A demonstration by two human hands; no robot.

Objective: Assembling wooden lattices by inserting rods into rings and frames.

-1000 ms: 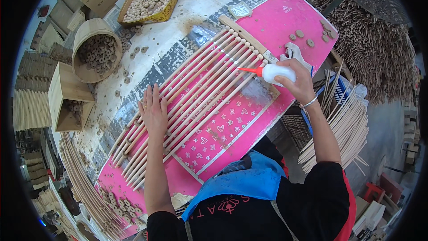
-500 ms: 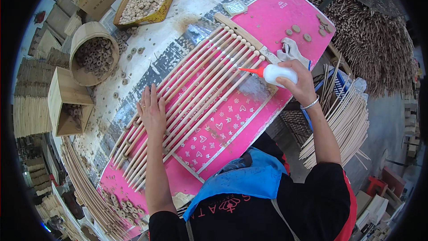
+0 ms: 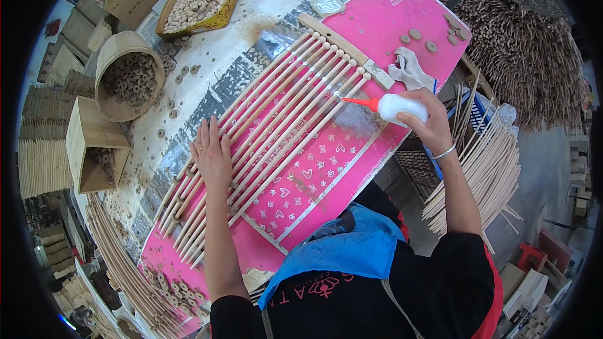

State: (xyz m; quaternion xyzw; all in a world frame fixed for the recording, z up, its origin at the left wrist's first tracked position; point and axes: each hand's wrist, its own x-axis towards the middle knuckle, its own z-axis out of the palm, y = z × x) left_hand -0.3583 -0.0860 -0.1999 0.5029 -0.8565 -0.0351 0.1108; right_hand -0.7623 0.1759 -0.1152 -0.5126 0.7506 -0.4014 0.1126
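Observation:
A row of thin wooden rods point(image 3: 282, 119), each tipped with a small round ball at its far end, lies slantwise on a pink patterned sheet point(image 3: 301, 194). My left hand point(image 3: 214, 156) rests flat across the rods with its fingers spread. My right hand point(image 3: 428, 120) is wrapped round a white squeeze bottle point(image 3: 394, 107) with a long red nozzle. The nozzle's tip is at the nearest rod, a little below its ball. White dabs show on several rods below the balls. A wooden bar point(image 3: 342, 47) lies along the ball ends.
A yellow tray point(image 3: 227, 20) of wooden balls stands at the far left. Below it are a wooden bucket point(image 3: 116, 105) and a box point(image 3: 88, 144) holding wooden rings. A white glove point(image 3: 409, 70) lies beyond the bottle. Bundled rods point(image 3: 480, 176) stick out beside the table at right.
My right hand has moved the bottle slightly right and down, from the neighbouring rod to the nearest one. The left hand stays on the rods, almost unmoved.

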